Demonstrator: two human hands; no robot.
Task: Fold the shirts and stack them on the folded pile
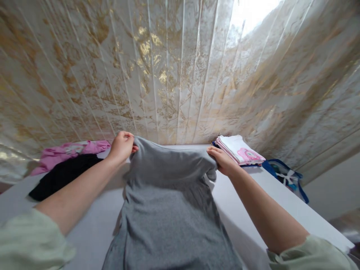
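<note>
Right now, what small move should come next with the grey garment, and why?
Probably lower the grey garment onto the white table: the left hand and right hand grip opposite ends of its far edge, which seems raised, and creases run through the cloth.

A garment (171,202) was over the middle of the table (90,217), loose clothes (67,170) to its left, a folded stack (239,148) to its right. Past the stack, by the table's edge, I saw a bag (303,192); behind hung a curtain (168,67).
</note>
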